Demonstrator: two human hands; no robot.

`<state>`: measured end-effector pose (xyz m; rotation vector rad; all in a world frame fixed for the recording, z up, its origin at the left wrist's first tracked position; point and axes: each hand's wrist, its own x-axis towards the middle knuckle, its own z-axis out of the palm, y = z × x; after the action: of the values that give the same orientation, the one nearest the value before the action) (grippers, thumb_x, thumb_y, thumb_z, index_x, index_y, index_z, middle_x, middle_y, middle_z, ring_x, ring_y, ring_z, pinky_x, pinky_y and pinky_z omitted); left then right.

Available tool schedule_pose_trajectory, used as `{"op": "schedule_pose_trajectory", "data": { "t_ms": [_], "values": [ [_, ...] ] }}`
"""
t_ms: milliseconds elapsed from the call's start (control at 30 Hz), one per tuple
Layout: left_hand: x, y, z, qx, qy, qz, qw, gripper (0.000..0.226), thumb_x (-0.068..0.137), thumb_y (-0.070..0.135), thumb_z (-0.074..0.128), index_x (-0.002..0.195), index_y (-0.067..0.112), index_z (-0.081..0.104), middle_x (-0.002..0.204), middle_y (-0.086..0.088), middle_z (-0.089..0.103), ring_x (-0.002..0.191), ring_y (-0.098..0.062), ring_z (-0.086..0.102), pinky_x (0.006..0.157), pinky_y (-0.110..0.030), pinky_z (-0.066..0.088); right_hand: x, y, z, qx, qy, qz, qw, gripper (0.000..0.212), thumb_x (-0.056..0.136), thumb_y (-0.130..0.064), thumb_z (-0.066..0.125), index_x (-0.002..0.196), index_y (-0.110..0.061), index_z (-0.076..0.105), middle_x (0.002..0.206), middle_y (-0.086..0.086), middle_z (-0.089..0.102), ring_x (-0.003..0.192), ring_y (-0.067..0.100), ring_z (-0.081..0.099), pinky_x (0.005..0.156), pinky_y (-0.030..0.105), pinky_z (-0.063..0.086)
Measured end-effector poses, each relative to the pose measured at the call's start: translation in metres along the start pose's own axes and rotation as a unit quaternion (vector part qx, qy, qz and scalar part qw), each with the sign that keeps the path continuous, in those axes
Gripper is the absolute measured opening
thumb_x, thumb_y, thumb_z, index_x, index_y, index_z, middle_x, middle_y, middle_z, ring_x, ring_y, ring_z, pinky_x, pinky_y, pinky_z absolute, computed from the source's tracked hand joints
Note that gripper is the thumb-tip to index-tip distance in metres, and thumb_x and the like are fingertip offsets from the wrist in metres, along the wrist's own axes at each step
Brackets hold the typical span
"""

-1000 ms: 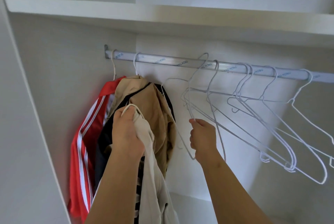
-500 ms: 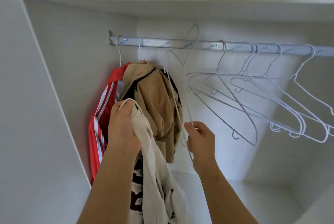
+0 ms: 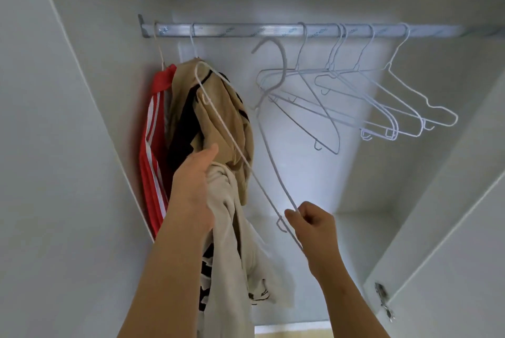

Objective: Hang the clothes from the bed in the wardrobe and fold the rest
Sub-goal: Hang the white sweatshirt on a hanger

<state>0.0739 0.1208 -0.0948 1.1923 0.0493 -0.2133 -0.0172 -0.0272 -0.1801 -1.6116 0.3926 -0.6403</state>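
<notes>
Here, at lower centre, the left hand (image 3: 191,190) has its fingers clamped on a cream garment (image 3: 232,250) that hangs down beside the forearm. The right hand (image 3: 314,224) pinches a white wire hanger (image 3: 262,182), off the rail (image 3: 246,31), its hook free at upper centre. Red (image 3: 153,146) and tan clothes (image 3: 218,119) hang at centre left.

Held hanger's hook (image 3: 276,64) motion-blurred, rail (image 3: 273,30) print unreadable — cream garment (image 3: 235,269) cut off below
</notes>
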Motion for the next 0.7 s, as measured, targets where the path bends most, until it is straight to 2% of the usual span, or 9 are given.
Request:
{"op": "schedule_pose_trajectory", "data": {
  "t_ms": [33, 67, 167, 333, 433, 467, 533, 600, 700],
  "values": [
    [-0.006, 0.0, 0.002, 0.003, -0.002, -0.003, 1.0, 0.033, 0.085, 0.038, 0.061, 0.109, 0.015, 0.064, 0.098, -0.006, 0.066, 0.09, -0.019, 0.064, 0.084, -0.039, 0.051, -0.004, -0.001, -0.01, -0.025, 0.008, -0.009, 1.0, 0.052, 0.078, 0.002, 0.061, 0.042, -0.022, 0.031, 0.042, -0.011, 0.026, 0.043, 0.006, 0.024, 0.043, 0.009, 0.024],
    [-0.01, -0.001, 0.005, -0.002, -0.013, -0.004, 1.0, 0.036, 0.086, 0.043, 0.058, 0.11, 0.016, 0.064, 0.103, -0.007, 0.065, 0.095, -0.022, 0.063, 0.088, -0.041, 0.051, -0.007, -0.002, -0.019, -0.051, 0.011, -0.014, 0.999, 0.052, 0.077, 0.002, 0.061, 0.041, -0.022, 0.033, 0.041, -0.011, 0.026, 0.042, 0.006, 0.025, 0.043, 0.009, 0.023],
    [-0.023, -0.005, 0.021, -0.01, -0.057, -0.021, 0.998, 0.042, 0.088, 0.056, 0.049, 0.087, 0.019, 0.07, 0.095, -0.008, 0.066, 0.088, -0.023, 0.063, 0.08, -0.04, 0.053, -0.011, -0.009, -0.044, -0.122, -0.003, -0.021, 0.992, 0.05, 0.075, 0.001, 0.062, 0.04, -0.022, 0.035, 0.039, -0.01, 0.028, 0.041, 0.006, 0.025, 0.041, 0.01, 0.022],
    [-0.023, -0.001, 0.03, -0.061, -0.055, -0.049, 0.995, 0.054, 0.092, 0.056, 0.04, 0.073, 0.017, 0.072, 0.079, -0.006, 0.07, 0.073, -0.018, 0.067, 0.063, -0.031, 0.052, -0.018, -0.016, -0.084, -0.199, -0.024, -0.034, 0.979, 0.051, 0.071, 0.002, 0.064, 0.042, -0.018, 0.027, 0.039, -0.008, 0.025, 0.039, 0.005, 0.025, 0.041, 0.014, 0.02],
    [-0.02, -0.002, 0.026, -0.029, -0.017, -0.033, 0.999, 0.04, 0.093, 0.051, 0.044, 0.08, 0.023, 0.07, 0.106, -0.008, 0.069, 0.099, -0.024, 0.064, 0.091, -0.042, 0.05, -0.018, -0.015, -0.105, -0.231, -0.018, -0.031, 0.972, 0.055, 0.071, -0.004, 0.068, 0.042, -0.018, 0.024, 0.039, -0.008, 0.021, 0.039, 0.007, 0.022, 0.04, 0.016, 0.018],
    [-0.021, -0.004, 0.028, -0.017, -0.004, -0.03, 0.999, 0.035, 0.092, 0.049, 0.048, 0.077, 0.024, 0.068, 0.108, -0.007, 0.068, 0.1, -0.024, 0.062, 0.095, -0.043, 0.047, -0.017, -0.014, -0.109, -0.249, -0.019, -0.032, 0.968, 0.055, 0.072, -0.009, 0.069, 0.042, -0.019, 0.024, 0.036, -0.008, 0.024, 0.038, 0.008, 0.024, 0.04, 0.017, 0.019],
    [-0.025, -0.009, 0.037, 0.002, 0.002, -0.024, 1.0, 0.036, 0.09, 0.044, 0.055, 0.065, 0.023, 0.069, 0.094, -0.003, 0.068, 0.09, -0.021, 0.063, 0.094, -0.04, 0.048, -0.012, -0.016, -0.113, -0.298, -0.035, -0.029, 0.954, 0.051, 0.076, -0.018, 0.068, 0.046, -0.019, 0.027, 0.035, -0.012, 0.038, 0.037, 0.006, 0.033, 0.041, 0.016, 0.022],
    [-0.028, -0.015, 0.045, 0.018, -0.014, -0.019, 1.0, 0.043, 0.089, 0.042, 0.056, 0.054, 0.022, 0.071, 0.088, -0.003, 0.067, 0.092, -0.024, 0.063, 0.096, -0.042, 0.047, -0.008, -0.019, -0.108, -0.33, -0.064, -0.023, 0.942, 0.045, 0.078, -0.027, 0.067, 0.049, -0.021, 0.034, 0.041, -0.016, 0.044, 0.041, 0.004, 0.036, 0.044, 0.017, 0.026],
    [-0.034, -0.02, 0.052, 0.082, -0.021, -0.001, 0.996, 0.038, 0.089, 0.044, 0.055, 0.062, 0.022, 0.069, 0.095, -0.009, 0.065, 0.101, -0.032, 0.061, 0.099, -0.049, 0.044, -0.004, -0.027, -0.095, -0.31, -0.093, -0.038, 0.945, 0.041, 0.077, -0.03, 0.069, 0.05, -0.024, 0.039, 0.044, -0.02, 0.046, 0.044, 0.001, 0.041, 0.045, 0.012, 0.033]
  ]
}}
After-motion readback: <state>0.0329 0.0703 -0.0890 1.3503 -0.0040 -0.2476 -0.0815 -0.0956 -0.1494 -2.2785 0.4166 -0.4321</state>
